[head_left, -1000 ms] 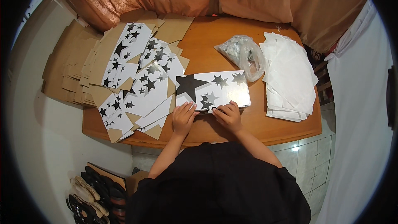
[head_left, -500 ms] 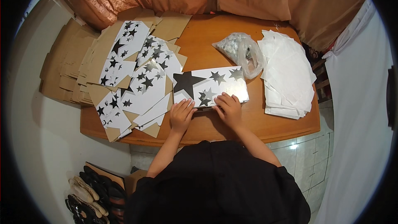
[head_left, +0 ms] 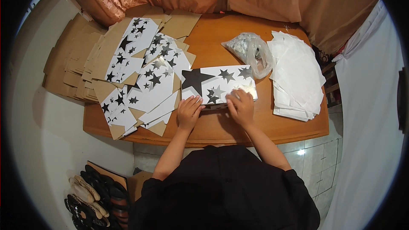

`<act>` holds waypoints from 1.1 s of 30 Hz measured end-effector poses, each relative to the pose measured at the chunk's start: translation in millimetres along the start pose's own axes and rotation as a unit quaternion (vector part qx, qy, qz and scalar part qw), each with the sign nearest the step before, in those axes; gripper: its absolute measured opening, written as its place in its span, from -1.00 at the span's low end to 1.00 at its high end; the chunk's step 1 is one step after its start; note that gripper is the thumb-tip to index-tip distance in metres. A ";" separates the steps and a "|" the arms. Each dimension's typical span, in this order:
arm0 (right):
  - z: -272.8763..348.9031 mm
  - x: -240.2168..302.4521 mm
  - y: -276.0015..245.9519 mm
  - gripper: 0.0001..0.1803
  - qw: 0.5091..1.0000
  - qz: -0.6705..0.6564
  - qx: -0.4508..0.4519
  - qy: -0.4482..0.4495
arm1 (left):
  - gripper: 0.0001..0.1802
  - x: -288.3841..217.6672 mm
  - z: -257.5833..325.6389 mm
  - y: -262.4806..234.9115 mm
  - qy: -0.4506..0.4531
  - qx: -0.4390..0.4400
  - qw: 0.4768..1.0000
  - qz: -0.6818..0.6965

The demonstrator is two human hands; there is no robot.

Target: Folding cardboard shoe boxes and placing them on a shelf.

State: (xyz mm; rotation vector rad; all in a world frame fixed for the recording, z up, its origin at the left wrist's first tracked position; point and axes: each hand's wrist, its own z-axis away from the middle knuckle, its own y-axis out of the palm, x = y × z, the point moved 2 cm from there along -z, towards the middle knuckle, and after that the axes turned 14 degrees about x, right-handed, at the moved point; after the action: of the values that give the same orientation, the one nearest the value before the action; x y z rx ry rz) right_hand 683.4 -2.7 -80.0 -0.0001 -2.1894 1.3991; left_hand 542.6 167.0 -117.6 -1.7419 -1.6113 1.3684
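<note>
The left hand (head_left: 189, 110) and right hand (head_left: 241, 106), fingers loosely spread, rest along the near edge of the box (head_left: 219, 84), seemingly pressing it closed, which calls for even pressure.

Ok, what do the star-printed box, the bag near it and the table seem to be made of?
Star-printed box: probably cardboard with a glossy white coating; its top catches glare, and similarly printed flat pieces show brown, card-like areas.
Bag: likely thin plastic film, crinkled and see-through.
Table: brown, wood-like with a slight sheen; solid wood or veneer, I can't tell.
</note>
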 end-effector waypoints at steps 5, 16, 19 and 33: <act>21.4 -37.8 2.0 -0.52 0.974 -0.029 -0.110 0.197 | -0.72 -8.7 1.8 2.7 -0.024 0.001 1.000 0.015; 69.4 -12.6 0.9 -0.68 0.943 -0.185 -0.180 0.209 | -0.74 -23.7 17.4 3.4 -0.154 -0.003 0.986 0.065; 26.8 -63.2 -16.7 -0.61 0.872 -0.292 -0.240 0.311 | -0.71 -20.1 21.7 0.5 -0.145 0.024 0.989 0.034; -24.3 -133.9 21.3 -0.27 0.696 -0.673 -0.038 0.247 | -0.04 -25.8 37.2 5.2 -0.270 -0.057 0.865 0.419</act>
State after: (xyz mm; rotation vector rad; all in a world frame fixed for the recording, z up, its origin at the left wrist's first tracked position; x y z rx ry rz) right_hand 802.7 -9.7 -148.5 0.8963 -1.1384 0.3278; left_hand 517.8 130.3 -128.4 -2.4327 -1.1766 2.3681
